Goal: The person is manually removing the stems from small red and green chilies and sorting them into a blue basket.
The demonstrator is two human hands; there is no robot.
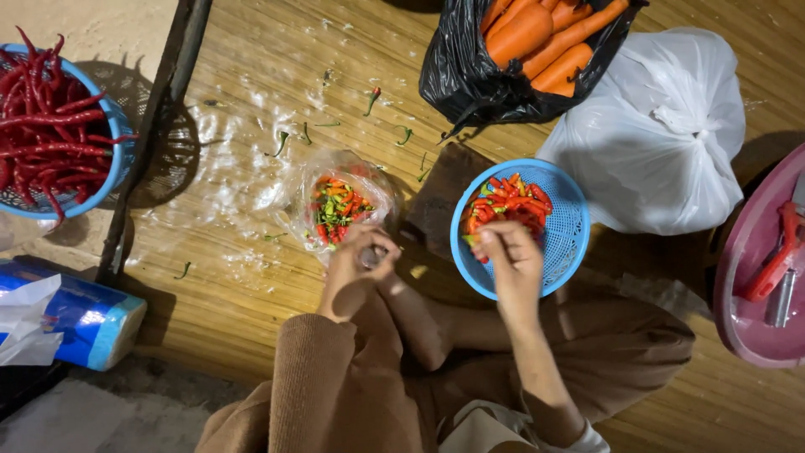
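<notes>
My left hand [356, 267] is curled shut at the near edge of a clear plastic bag [303, 195] of small red and green chillies; what it pinches is too small to make out. My right hand [510, 256] reaches into a small blue basket [566, 222] of red chillies, its fingers closed on the chillies at the near side. A dark wooden board [444, 197] lies between the bag and the basket.
A black bag of carrots [470, 75] and a tied white plastic bag [662, 143] lie at the back right. A pink tray [750, 252] with a red-handled peeler [776, 256] is at the right. At the left sit a blue basket of long red chillies [117, 159] and a blue package [84, 323]. Chilli stems litter the wooden floor.
</notes>
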